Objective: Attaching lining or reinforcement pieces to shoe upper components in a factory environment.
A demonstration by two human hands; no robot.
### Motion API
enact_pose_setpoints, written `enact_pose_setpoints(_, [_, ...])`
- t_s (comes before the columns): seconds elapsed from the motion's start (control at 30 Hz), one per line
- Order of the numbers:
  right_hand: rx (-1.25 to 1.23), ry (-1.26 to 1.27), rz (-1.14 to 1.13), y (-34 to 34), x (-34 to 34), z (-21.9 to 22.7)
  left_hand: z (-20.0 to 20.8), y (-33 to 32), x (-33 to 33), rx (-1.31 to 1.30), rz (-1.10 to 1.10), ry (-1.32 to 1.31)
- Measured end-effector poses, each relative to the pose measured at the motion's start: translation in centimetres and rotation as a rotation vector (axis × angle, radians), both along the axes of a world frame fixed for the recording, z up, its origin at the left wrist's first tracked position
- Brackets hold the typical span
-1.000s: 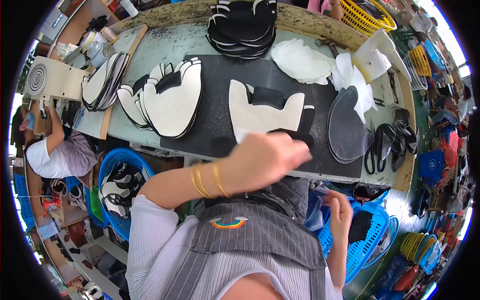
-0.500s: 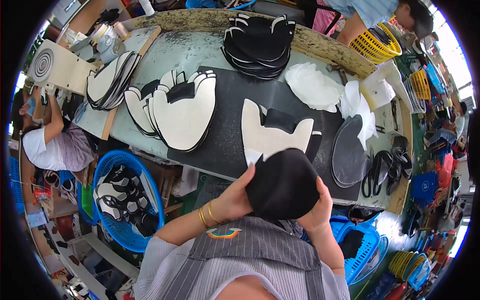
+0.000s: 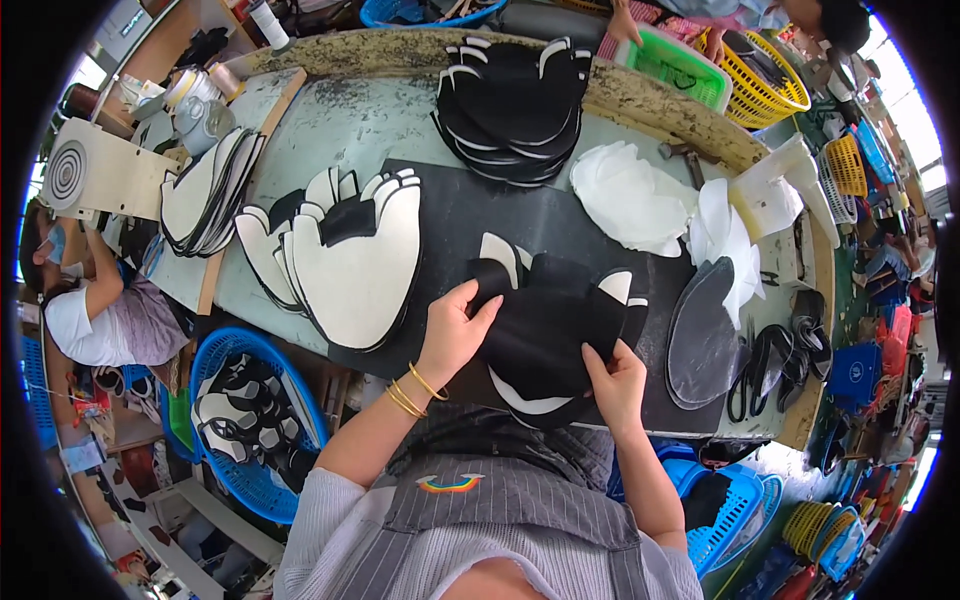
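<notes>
A soft black cut piece [image 3: 535,325], perhaps a shoe lining, lies over a white cut piece [image 3: 616,286] with black edging on the dark mat. White tips and a lower rim of the under piece stick out around it. My left hand [image 3: 458,325] pinches the black piece at its left side, where a corner folds up. At its right edge my right hand [image 3: 615,380] grips it, thumb on top and fingers partly hidden. To the left, white cut pieces [image 3: 355,270] lie fanned in a stack.
Black cut pieces [image 3: 510,115] are piled at the back. White thin sheets [image 3: 630,195], dark oval pieces [image 3: 700,345] and scissors [image 3: 745,385] lie on the right. A blue basket [image 3: 312,395] stands lower left. Co-workers sit left and far right, one near a green basket [image 3: 680,68].
Both hands have moved forward and lowered the black piece onto the white piece, spreading it out flatter. Across the table, a green basket has appeared by a co-worker's hands.
</notes>
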State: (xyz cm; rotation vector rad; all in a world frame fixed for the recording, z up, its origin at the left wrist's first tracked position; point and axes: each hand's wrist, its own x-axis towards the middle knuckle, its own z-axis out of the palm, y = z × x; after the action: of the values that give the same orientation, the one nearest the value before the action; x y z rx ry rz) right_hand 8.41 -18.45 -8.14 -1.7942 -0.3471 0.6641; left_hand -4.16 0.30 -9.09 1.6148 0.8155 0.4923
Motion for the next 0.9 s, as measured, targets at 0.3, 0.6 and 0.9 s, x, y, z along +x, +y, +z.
enact_pose_setpoints(0.3, [0.011,-0.007,-0.054,0.0,-0.7,0.0,-0.9,0.5,0.8,0.217,0.040,-0.039])
enact_pose_setpoints(0.6, [-0.058,-0.070,-0.022,0.0,-0.2,-0.6,-0.4,0.4,0.9,0.325,0.034,-0.007])
enact_pose_setpoints(0.9, [-0.112,-0.065,0.092,1.2,1.2,2.0,3.7,-7.6,0.2,0.725,-0.424,0.035])
